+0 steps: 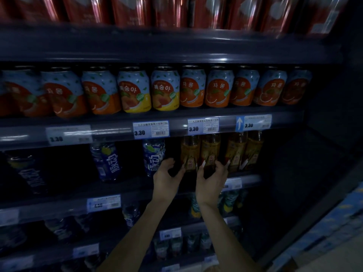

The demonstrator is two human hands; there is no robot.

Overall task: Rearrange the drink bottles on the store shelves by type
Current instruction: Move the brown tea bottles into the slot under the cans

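Several amber drink bottles stand at the right of the dim middle shelf (245,178). My right hand (211,179) wraps the dark lower part of the second amber bottle (210,148), thumb on its left and fingers on its right. My left hand (167,175) is cupped beside the first amber bottle (190,150), with its fingertips against that bottle's lower left side and nothing visibly held. Two blue bottles (154,156) (106,161) stand upright to the left. A third blue bottle (29,173) leans at the far left.
The shelf above holds a row of orange cans (220,87) with two yellow peach cans (135,91) in the middle. Red packs (131,10) fill the top shelf. Price tags (151,128) line the shelf edges. Lower shelves hold dark bottles (130,213). A dark side panel (324,154) closes the right.
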